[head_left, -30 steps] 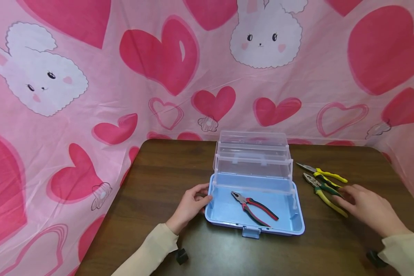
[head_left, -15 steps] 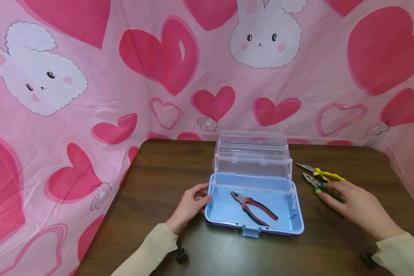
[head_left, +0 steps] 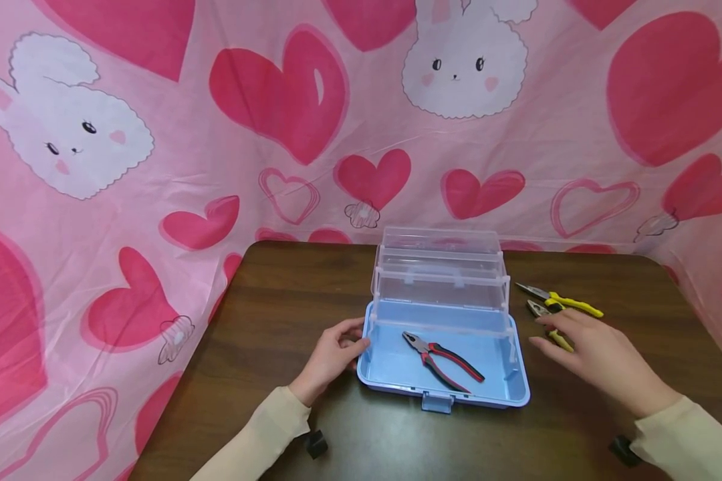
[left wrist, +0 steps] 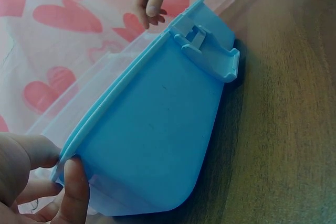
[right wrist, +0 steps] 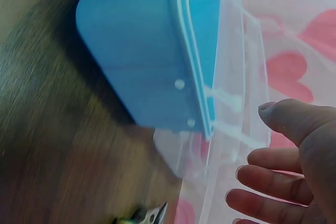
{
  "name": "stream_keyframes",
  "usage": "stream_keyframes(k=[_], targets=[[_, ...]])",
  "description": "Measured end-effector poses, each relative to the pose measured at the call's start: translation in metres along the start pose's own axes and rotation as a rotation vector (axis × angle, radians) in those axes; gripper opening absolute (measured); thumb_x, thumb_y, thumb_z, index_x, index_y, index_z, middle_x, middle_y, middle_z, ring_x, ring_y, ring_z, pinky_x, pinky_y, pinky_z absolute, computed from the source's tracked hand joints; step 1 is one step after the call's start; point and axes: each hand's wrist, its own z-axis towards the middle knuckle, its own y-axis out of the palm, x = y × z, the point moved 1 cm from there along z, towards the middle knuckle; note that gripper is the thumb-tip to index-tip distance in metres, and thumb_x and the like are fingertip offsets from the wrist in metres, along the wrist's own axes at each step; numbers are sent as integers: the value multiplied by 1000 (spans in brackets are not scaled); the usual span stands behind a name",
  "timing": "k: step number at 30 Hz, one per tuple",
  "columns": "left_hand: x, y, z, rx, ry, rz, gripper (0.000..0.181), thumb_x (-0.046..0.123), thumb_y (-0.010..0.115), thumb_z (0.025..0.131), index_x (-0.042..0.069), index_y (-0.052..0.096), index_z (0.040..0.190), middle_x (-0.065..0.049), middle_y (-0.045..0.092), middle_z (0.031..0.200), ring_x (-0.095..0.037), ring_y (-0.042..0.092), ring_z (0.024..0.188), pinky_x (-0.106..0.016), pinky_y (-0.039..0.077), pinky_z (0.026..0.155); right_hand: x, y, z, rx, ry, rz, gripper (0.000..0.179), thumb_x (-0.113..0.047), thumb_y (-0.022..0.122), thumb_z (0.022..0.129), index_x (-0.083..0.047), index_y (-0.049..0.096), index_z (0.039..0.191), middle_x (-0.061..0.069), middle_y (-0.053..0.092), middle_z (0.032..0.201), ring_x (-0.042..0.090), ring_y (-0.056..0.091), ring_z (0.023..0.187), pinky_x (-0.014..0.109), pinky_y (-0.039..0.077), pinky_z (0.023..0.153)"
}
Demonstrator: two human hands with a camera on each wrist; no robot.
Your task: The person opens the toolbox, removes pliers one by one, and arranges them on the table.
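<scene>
A light-blue toolbox point(head_left: 391, 371) stands open on the table, with combination pliers point(head_left: 424, 349) with red and black handles lying inside. My left hand point(head_left: 331, 361) grips the box's left rim; the left wrist view shows thumb and fingers pinching its corner point(left wrist: 71, 153). Right of the box, my right hand point(head_left: 602, 357) hovers with fingers extended and nothing in them, as the right wrist view confirms. Beneath and behind it lie combination pliers point(head_left: 538, 308) with green and yellow handles, partly hidden by the hand. Yellow-handled needle-nose pliers point(head_left: 579, 304) lie just beyond them.
Clear plastic trays and lid point(head_left: 442, 267) are raised at the back of the toolbox. A latch point(head_left: 437, 402) hangs at its front. Behind the brown wooden table point(head_left: 301, 280) hangs a pink cloth point(head_left: 265, 127) printed with hearts and rabbits.
My right hand has moved left from the pliers' handles toward the toolbox, covering more of the green and yellow pliers, which stay on the table. My left hand keeps its hold on the rim.
</scene>
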Motion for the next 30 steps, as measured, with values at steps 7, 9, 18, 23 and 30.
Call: stream_keyframes(k=[7,9,18,23,30], targets=[[1,0,2,-1,-5,-9,48,15,72,99,7,60,145,-14,64,114,-17,62,69,-29,58,64,-21,-1,12,-45,-61,1,36,-29,89,80,-11,77,107,8,74,104,31,71,93,57,59,77],[1,0,2,-2,-4,-10,48,15,72,99,6,60,145,-14,64,114,-17,61,69,-29,58,64,-26,-1,14,-55,-69,1,34,-30,89,80,-11,77,105,6,74,101,26,71,87,51,60,71],[2,0,0,-6,-6,-10,48,14,72,99,6,59,145,-13,64,113,-16,61,69,-28,58,63,-50,7,26,-113,-157,-39,39,-40,89,79,-13,77,104,-5,71,88,10,64,73,26,51,55],[1,0,0,-2,5,-9,48,13,72,99,5,60,145,-14,65,113,-16,61,68,-28,58,62,-62,12,32,-143,-194,-24,39,-43,88,81,-14,77,104,-5,74,91,10,67,74,25,52,56],[0,0,1,-3,-1,-2,49,15,72,99,7,60,145,-13,65,113,-17,62,69,-29,59,64,-76,23,34,-215,-187,106,34,-37,88,84,-18,69,105,-7,74,90,8,69,76,29,59,65]])
